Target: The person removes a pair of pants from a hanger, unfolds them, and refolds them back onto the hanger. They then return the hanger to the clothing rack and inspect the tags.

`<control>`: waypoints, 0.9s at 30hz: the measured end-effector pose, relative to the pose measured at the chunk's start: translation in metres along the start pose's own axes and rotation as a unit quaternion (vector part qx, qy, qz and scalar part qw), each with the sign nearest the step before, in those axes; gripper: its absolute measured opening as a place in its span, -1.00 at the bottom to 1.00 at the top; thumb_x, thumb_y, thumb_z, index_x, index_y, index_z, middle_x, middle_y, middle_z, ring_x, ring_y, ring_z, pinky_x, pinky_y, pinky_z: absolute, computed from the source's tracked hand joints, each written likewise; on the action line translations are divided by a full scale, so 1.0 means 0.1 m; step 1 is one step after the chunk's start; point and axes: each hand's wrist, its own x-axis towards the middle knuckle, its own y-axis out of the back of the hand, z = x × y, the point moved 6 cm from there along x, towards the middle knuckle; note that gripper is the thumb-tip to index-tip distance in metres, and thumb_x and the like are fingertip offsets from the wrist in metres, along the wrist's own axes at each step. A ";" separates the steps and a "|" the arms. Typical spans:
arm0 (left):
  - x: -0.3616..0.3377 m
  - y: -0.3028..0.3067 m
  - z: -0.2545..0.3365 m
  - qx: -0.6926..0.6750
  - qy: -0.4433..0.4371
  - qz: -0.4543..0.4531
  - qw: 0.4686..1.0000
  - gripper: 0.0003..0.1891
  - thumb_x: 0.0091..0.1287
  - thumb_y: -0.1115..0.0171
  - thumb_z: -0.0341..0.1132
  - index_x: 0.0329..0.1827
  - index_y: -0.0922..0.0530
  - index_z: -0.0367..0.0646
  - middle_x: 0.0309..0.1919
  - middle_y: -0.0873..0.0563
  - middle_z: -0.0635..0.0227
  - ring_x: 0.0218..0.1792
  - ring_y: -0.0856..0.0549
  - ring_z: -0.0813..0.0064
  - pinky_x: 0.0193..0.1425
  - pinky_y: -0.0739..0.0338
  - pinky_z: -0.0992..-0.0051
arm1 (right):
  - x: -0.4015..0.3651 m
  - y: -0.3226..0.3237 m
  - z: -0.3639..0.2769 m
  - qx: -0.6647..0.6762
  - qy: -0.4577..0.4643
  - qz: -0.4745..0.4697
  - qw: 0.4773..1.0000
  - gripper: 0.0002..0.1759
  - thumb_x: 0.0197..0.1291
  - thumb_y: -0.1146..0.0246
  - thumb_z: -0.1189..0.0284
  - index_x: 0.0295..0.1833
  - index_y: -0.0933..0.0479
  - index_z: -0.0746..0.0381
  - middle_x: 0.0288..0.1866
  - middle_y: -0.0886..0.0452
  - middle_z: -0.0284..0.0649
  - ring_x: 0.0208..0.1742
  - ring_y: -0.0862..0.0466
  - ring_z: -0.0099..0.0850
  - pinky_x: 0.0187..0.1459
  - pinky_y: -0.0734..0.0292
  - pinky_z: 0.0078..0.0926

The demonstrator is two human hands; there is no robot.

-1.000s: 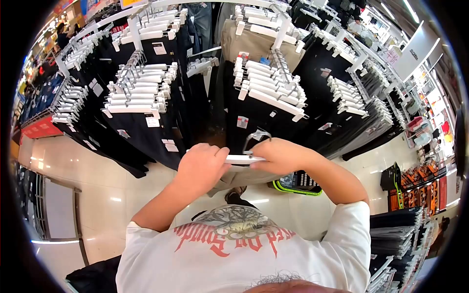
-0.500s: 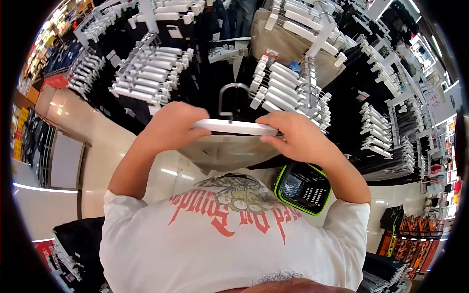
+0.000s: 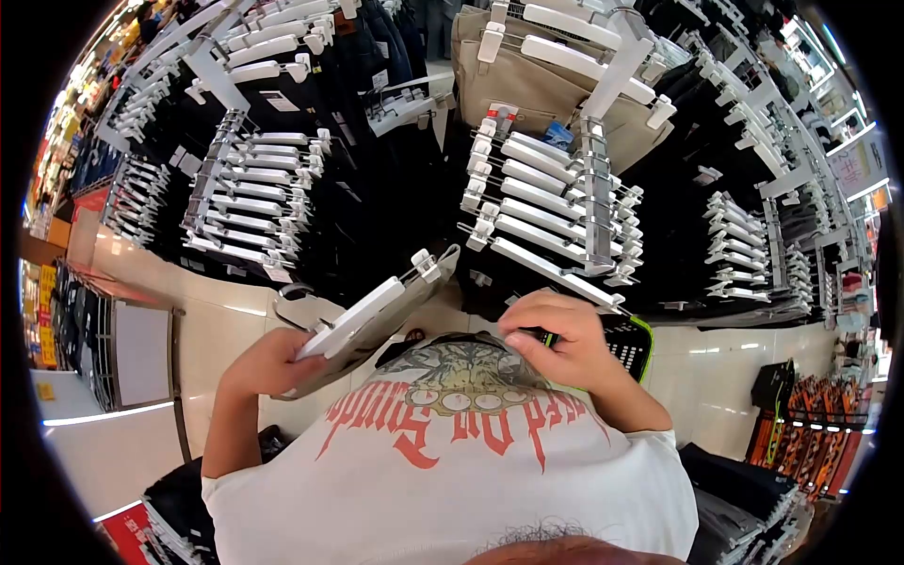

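Observation:
My left hand [image 3: 268, 363] is closed around one end of a white clip hanger [image 3: 363, 315], held at a slant in front of my left side. Olive-grey trousers [image 3: 400, 299] hang from its clips, and the metal hook sticks out near my fingers. My right hand [image 3: 562, 337] is in front of my chest, away from the hanger. Its fingers are curled, with a gap between thumb and index finger and nothing visible held in it. Behind that hand stands a black basket with a bright green rim [image 3: 645, 350], partly hidden.
Straight ahead is a rack of dark trousers on white hangers [image 3: 546, 202], with beige trousers [image 3: 490, 80] behind. Another row of white hangers [image 3: 250, 193] is at the left. Tiled floor [image 3: 231, 306] shows between the racks and me. Further racks stand on both sides.
My right hand has let go of the hanger and drawn back toward my chest. My left hand has carried the hanger with the trousers left and down, turning it to a slant.

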 end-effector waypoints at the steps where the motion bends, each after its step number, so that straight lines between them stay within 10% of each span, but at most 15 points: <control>1: 0.03 -0.01 -0.09 -0.026 -0.003 -0.011 1.000 -0.79 0.35 -0.27 -0.31 -0.16 -0.67 -0.31 -0.50 -0.65 0.33 -0.44 -0.56 0.57 -0.31 -0.50 0.42 | -0.01 -0.14 0.13 0.050 -0.031 -0.003 0.998 -0.86 0.25 -0.40 0.53 -0.09 -0.69 0.31 -0.23 -0.75 -0.17 -0.22 -0.74 -0.33 -0.17 -0.63 -0.45; 9: 0.35 -0.17 -0.79 -0.090 -0.025 -0.022 0.995 -0.78 0.40 -0.26 -0.28 -0.08 -0.54 -0.27 -0.43 -0.61 0.39 -0.39 -0.55 0.59 -0.31 -0.50 0.44 | 0.03 -1.52 0.98 0.078 -0.305 -0.164 0.935 -0.35 0.37 -0.36 0.21 0.38 -0.38 0.42 0.14 -0.68 0.05 0.03 -0.74 -0.29 0.06 -0.67 -0.42; 18: 1.20 -0.73 -1.31 -0.312 0.007 -0.065 0.948 -0.72 0.50 -0.21 -0.22 0.09 -0.60 -0.25 -0.23 -0.69 0.40 -0.24 -0.61 0.63 -0.17 -0.49 0.56 | 0.16 -2.50 1.06 0.084 -0.333 -0.084 0.935 -0.06 0.36 -0.27 -0.08 0.54 -0.12 0.38 0.14 -0.61 0.13 0.04 -0.69 -0.13 0.05 -0.59 -0.24; 27: 1.13 -1.25 -0.83 -0.456 0.025 -0.132 0.880 -0.21 0.55 0.18 0.32 0.24 -0.52 -0.37 0.03 -0.74 0.12 -0.01 -0.71 0.32 0.15 -0.53 0.36 | -0.29 -2.33 0.79 -0.073 -0.267 -0.024 0.961 0.00 0.03 -0.48 0.38 0.52 -0.07 0.31 0.09 -0.66 0.10 0.04 -0.70 0.10 0.06 -0.62 -0.08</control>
